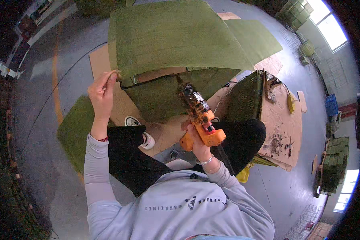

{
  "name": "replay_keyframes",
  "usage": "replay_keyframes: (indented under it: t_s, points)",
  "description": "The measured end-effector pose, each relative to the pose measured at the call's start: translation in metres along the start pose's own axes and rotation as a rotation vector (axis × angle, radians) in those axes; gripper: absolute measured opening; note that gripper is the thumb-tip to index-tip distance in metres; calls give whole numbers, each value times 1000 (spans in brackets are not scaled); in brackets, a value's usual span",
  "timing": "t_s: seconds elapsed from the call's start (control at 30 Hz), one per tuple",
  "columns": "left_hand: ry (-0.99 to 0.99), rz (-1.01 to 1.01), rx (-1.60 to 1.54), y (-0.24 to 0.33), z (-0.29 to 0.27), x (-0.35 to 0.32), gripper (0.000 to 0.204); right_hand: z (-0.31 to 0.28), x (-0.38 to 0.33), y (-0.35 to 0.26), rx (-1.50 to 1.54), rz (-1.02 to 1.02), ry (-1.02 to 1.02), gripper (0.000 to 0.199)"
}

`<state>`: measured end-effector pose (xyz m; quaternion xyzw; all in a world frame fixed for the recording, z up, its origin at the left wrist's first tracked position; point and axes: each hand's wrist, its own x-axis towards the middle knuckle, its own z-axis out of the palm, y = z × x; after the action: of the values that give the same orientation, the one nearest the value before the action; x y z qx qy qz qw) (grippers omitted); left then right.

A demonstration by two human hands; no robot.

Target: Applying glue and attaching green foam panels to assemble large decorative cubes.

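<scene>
My right hand (198,142) grips an orange glue gun (207,120), its front half crusted with dark brown residue. The nozzle points away from me and meets the front edge of a green box-like piece with fabric-like faces. A dark line (148,81) runs along that edge, left of the nozzle. Above it, a broad green panel (180,36) is raised like a flap, leaving a gap underneath. My left hand (103,90) pinches this panel's near left corner between thumb and fingers. Below the dark line, the green front face (160,100) hangs toward my feet.
To my right, brown-stained cardboard (282,124) lies on a green box (242,98), with a yellow object (291,103) on it. Another green panel (78,136) leans at my left. Cardboard sheets (100,60) lie under the work. A cable (60,82) crosses the floor at left.
</scene>
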<state>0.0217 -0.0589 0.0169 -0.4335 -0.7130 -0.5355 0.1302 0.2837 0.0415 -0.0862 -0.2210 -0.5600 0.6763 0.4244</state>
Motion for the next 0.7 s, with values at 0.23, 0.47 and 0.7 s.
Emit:
replay_keyframes:
  t_s: [0.23, 0.47, 0.7]
  points:
    - [29, 11, 23, -1, -1, -1, 14, 12, 4, -16, -9, 3, -21, 16]
    - [7, 19, 13, 1, 1, 1, 14, 8, 5, -20, 116, 32, 56, 14]
    - [3, 25, -36, 0, 0, 1, 14, 11, 2, -8, -95, -31, -39, 14]
